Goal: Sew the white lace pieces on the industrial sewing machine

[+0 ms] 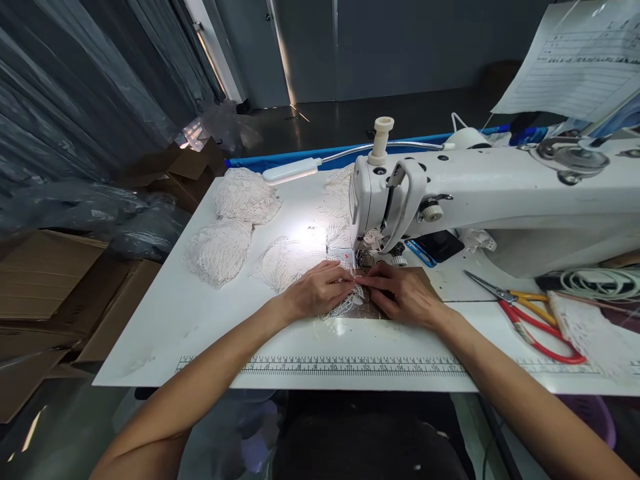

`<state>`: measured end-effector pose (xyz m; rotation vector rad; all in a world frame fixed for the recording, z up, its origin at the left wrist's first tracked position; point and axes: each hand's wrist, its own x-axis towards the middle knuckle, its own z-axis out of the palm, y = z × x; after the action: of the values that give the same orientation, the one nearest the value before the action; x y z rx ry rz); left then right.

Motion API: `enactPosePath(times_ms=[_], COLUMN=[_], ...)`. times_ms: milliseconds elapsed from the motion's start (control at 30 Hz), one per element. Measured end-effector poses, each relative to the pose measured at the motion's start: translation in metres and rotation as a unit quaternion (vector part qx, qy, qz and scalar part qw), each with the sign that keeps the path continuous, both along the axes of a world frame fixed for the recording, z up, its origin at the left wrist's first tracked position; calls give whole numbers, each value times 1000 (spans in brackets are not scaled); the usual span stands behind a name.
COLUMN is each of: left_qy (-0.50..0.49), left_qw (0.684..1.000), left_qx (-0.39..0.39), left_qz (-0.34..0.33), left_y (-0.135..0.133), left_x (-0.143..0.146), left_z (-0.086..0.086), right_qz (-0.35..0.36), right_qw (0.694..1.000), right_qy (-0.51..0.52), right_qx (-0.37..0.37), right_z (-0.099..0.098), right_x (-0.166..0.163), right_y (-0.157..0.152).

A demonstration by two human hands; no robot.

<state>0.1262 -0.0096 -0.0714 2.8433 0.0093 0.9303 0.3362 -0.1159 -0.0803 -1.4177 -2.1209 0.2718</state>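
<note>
A white sewing machine stands on the table, and both hands are close in front of its needle. My left hand has its fingers closed on a piece of white lace, which spreads out to the left under the lamp's light. From the other side my right hand pinches the lace edge, its fingertips nearly meeting the left ones. Beneath the right hand lies a brown plate on the machine bed. The exact pinch points are partly hidden by the fingers.
Lace cups lie at the table's left. Red-handled scissors, yellow-handled scissors and a blue cutter lie right. A lamp reaches over the back. A printed ruler runs along the front edge; cardboard boxes stand left.
</note>
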Motion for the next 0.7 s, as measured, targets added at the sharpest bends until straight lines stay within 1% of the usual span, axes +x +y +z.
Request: enactPosePath(times_ms=[167,300,367,433,533,600,700], left_qy=[17,36,51,58,46,36,31], left_qw=[1000,999,998,998,998,999,999], left_qx=[0,13,22,27,32,28,18], left_qz=[-5,-9,-9,-6,-9,-11,-5], left_y=[2,2,2,2,2,2,3], left_x=[1,1,0,0,-1,-1,0], left_z=[-4,-3,-2,-1,-3,-4,-4], right_qz=[-6,-28,-43,-58,-86,-95,-84], right_qw=[999,998,998,996,991,990,992], right_qy=[-37,-58,-34,17,79,86,80], right_qx=[2,-19,-38,-59,-71,-65,-48], right_z=[5,9,10,11,11,10,8], right_x=[-5,-9,-9,-6,-1,1,-1], right_y=[1,-1,-2,-3,-5,-5,-6])
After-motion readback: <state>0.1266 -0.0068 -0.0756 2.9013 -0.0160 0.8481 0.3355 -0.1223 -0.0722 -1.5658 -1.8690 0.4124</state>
